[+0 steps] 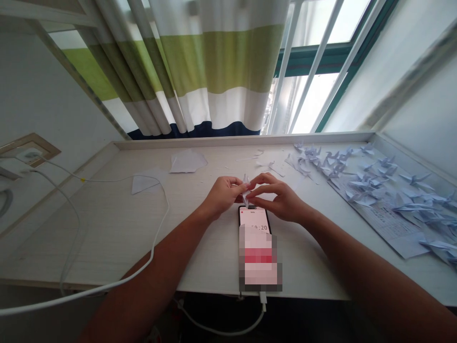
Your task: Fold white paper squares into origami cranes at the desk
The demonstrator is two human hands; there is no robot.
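Between my two hands is a small piece of folded white paper [245, 196], narrow and held upright over the desk. My left hand [224, 193] pinches it from the left side with thumb and fingers. From the right, my right hand [276, 195] grips the same paper between thumb and fingertips. Its exact fold is partly hidden by the fingers. Just below the hands lies a phone [253, 220] with its screen lit and a charging cable [263, 300] plugged into its lower end.
Many folded paper cranes [371, 181] cover the desk's right side, some on a printed sheet [389, 233]. White paper squares [187, 161] lie at the back left, with another sheet [144, 183] nearer. A white cable [166, 205] loops across the left. Paper scraps [269, 166] lie behind my hands.
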